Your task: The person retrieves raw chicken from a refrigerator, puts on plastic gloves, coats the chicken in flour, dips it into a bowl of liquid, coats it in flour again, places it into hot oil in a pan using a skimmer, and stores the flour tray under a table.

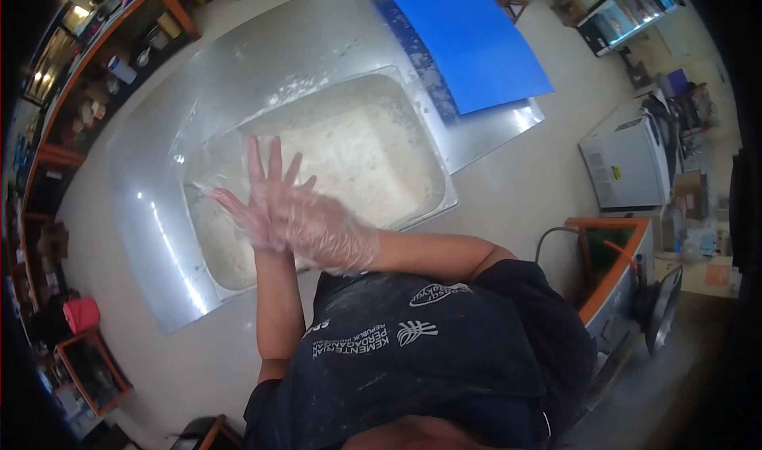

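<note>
My left hand (262,192) is raised with its fingers spread apart and the thumb out to the left, inside a clear plastic glove that sticks out loosely near the thumb tip. Across its palm lies my right hand (329,228), also in a wrinkled clear plastic glove (353,240). The right fingers are bent against the left palm and seem to grip the left glove; their tips are partly hidden. Both hands are above the near left part of a rectangular metal basin (432,132) holding a pale, off-white mass (357,160).
A shiny metal tabletop (159,140) surrounds the basin. A blue sheet (468,41) lies at its far right corner. Shelves with several items (119,69) run along the left. A white box-shaped appliance (627,160) and an orange-framed unit (611,267) stand at the right.
</note>
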